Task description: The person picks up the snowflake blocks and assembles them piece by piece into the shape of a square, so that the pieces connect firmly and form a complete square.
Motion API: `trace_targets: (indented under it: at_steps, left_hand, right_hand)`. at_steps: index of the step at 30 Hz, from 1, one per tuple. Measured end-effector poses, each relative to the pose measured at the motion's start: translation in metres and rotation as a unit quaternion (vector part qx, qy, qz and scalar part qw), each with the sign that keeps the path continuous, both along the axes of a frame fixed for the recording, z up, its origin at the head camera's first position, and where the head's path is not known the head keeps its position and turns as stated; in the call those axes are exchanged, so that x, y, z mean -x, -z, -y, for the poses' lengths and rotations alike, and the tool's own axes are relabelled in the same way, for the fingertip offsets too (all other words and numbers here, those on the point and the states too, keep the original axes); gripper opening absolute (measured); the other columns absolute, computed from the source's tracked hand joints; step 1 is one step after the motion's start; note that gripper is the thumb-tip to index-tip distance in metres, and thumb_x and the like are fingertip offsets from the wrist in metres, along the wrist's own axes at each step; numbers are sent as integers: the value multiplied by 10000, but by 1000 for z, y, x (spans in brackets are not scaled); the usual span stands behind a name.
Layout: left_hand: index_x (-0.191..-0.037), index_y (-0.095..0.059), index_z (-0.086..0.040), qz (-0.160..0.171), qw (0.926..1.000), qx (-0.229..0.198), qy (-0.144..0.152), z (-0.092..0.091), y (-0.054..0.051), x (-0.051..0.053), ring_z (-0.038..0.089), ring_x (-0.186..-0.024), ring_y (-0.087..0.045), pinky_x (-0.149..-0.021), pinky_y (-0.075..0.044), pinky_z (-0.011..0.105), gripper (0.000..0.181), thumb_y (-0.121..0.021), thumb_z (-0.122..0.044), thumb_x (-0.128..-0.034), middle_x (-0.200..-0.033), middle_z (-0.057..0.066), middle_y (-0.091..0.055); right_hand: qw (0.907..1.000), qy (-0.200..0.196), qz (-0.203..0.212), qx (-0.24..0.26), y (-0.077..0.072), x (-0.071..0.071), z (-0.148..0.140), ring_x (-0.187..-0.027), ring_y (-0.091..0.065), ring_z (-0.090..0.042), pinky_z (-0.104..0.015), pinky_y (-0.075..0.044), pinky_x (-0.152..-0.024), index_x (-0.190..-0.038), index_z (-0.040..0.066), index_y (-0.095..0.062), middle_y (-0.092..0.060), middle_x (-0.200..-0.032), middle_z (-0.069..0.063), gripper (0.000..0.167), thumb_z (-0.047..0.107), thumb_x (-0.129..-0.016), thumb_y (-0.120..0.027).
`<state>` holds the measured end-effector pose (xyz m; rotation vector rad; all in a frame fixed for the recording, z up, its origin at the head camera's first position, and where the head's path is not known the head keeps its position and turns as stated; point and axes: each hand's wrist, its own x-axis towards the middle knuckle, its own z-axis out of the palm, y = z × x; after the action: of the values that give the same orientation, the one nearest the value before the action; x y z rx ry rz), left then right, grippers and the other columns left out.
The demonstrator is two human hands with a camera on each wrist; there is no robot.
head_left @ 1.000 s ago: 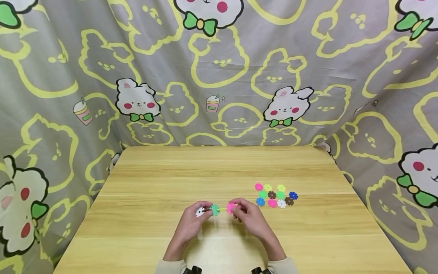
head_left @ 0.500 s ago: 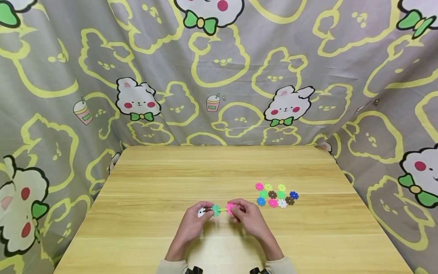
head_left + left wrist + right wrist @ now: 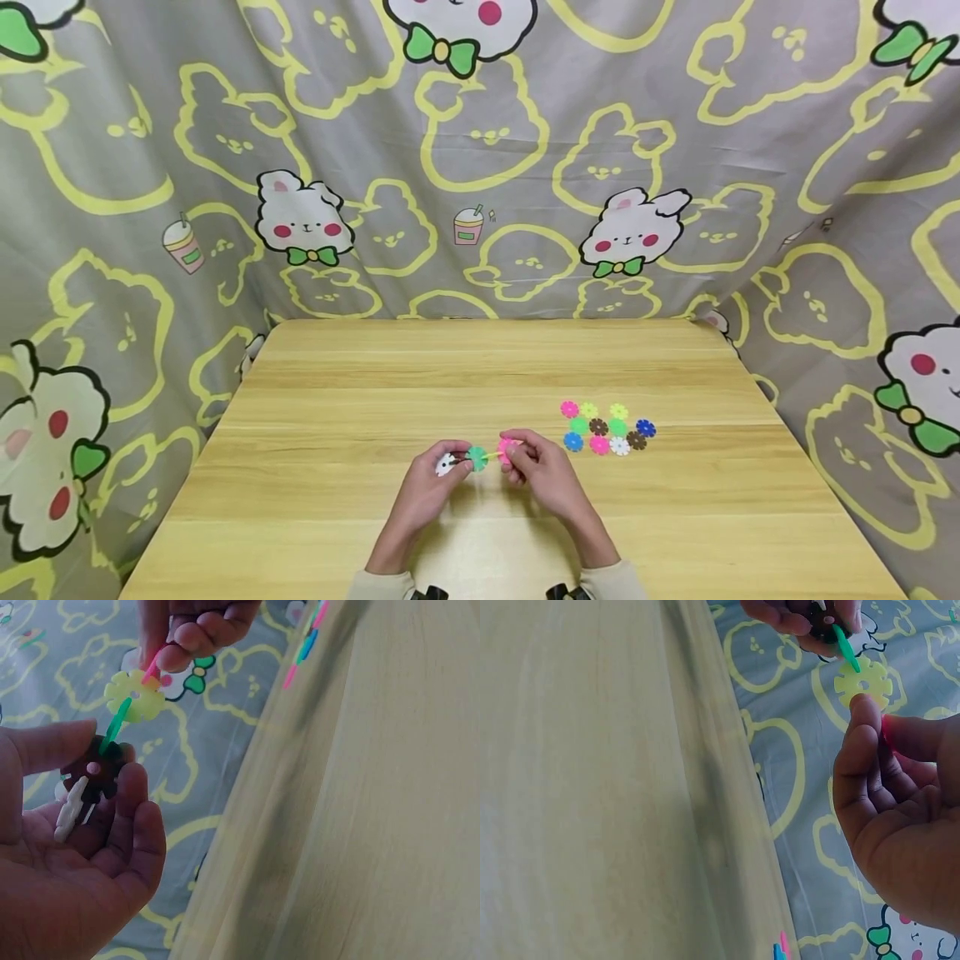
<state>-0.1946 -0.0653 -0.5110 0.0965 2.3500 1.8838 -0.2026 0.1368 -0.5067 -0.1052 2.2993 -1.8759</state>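
Between both hands runs a chain of notched plastic snowflake discs, raised above the table. In the left wrist view it goes from a white disc (image 3: 70, 810) to a brown disc (image 3: 94, 766), a green disc (image 3: 115, 726), a yellow disc (image 3: 135, 696) and a pink disc (image 3: 153, 666). My left hand (image 3: 423, 492) pinches the brown disc between thumb and fingers. My right hand (image 3: 546, 471) pinches the pink disc at the other end, its fingers covering much of it. Pink and yellow meet edge to edge; how deep their slots engage is hidden.
Several loose snowflake discs lie flat on the wooden table (image 3: 337, 392), right of my hands, among them a blue disc (image 3: 573, 442), a white disc (image 3: 619, 446) and a dark blue disc (image 3: 646, 428). A patterned curtain (image 3: 375, 125) surrounds the table's back and sides.
My left hand has shifted slightly right with the chain, and the gap between the hands is a little smaller. The right hand keeps its pinch on the pink disc. The loose discs stay put.
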Motion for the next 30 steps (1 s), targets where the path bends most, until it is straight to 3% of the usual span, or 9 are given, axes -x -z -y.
trace_targets:
  at_steps: [5,10,15,21,25,30]
  left_hand:
    - [-1154,-655,-86,11,10000,-76,42,1,2,-1,163,-993,-604,-835,-493,197,317,-690,-259,-891,-1117,81,-668]
    - [-1177,-643,-88,-35,9998,187,10,2,4,1,151,-1019,-602,-902,-465,266,378,-638,-367,-921,-1097,28,-680]
    - [-1176,-639,-74,-184,9990,407,-9,-3,2,3,148,-929,-603,-801,-499,253,391,-571,-393,-960,-1042,51,-685]
    - [-1157,-640,-135,-387,9953,859,211,-12,-1,6,141,-844,-594,-704,-481,248,385,-465,-442,-1003,-988,54,-680]
    - [-1089,-648,-190,-408,9932,1043,315,-17,0,7,106,-753,-546,-645,-449,240,360,-426,-463,-1013,-887,35,-646]
    - [-925,-649,-181,-409,9935,1011,336,-20,2,7,69,-604,-494,-547,-426,220,354,-440,-452,-1011,-696,-33,-549]
  right_hand:
    - [9998,209,-71,33,0,3,-3,-667,-617,-168,-405,-571,-669,-1134,7,-550,-670,-813,-116,186,111,-979,-555]
    - [9993,349,-126,-76,-2,5,-5,-661,-610,-197,-409,-566,-653,-1109,74,-611,-649,-781,-121,146,118,-986,-546]
    - [9996,124,-75,-236,-7,6,-5,-688,-581,-176,-351,-549,-638,-1196,150,-643,-619,-838,-160,231,167,-1010,-507]
    - [9987,-302,-184,-371,-12,6,1,-731,-599,-229,-371,-554,-659,-1232,86,-612,-622,-849,-148,257,93,-997,-509]
    - [9981,-455,-275,-327,-13,6,7,-744,-617,-271,-413,-560,-677,-1178,52,-602,-639,-835,-87,210,63,-986,-519]
    - [9962,-634,-430,-418,-13,7,11,-707,-610,-238,-414,-559,-656,-1155,85,-618,-637,-808,-53,194,80,-989,-518]
